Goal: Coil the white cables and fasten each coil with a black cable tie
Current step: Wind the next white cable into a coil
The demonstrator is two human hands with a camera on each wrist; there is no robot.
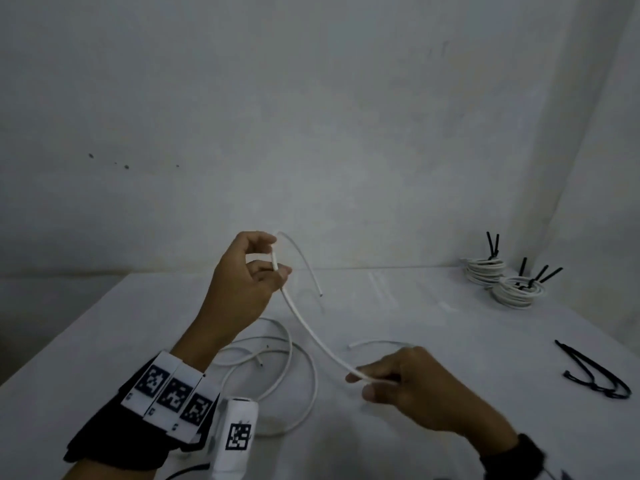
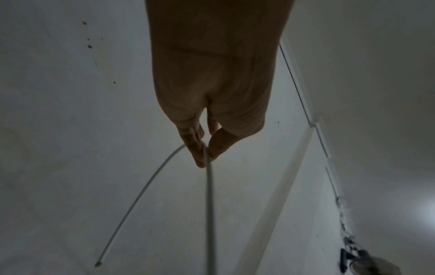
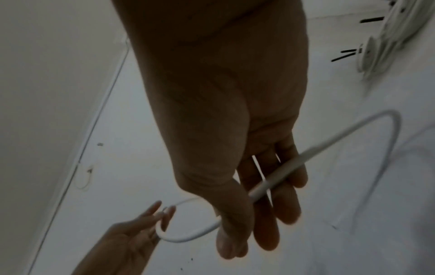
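The left hand (image 1: 242, 282), raised above the counter (image 1: 433, 427), pinches a white cable (image 1: 311, 336) between thumb and fingers near one end, whose short tail arcs over and hangs free. The right hand (image 1: 412, 386), lower and nearer, pinches the same cable further along. More loose cable (image 1: 294, 372) loops on the counter between them. Two tied coils (image 1: 498, 282) sit far right, spare black ties (image 1: 595, 372) nearer.

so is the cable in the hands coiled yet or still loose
Still loose: the white cable runs as one open strand from the left hand to the right hand, no loops gathered.
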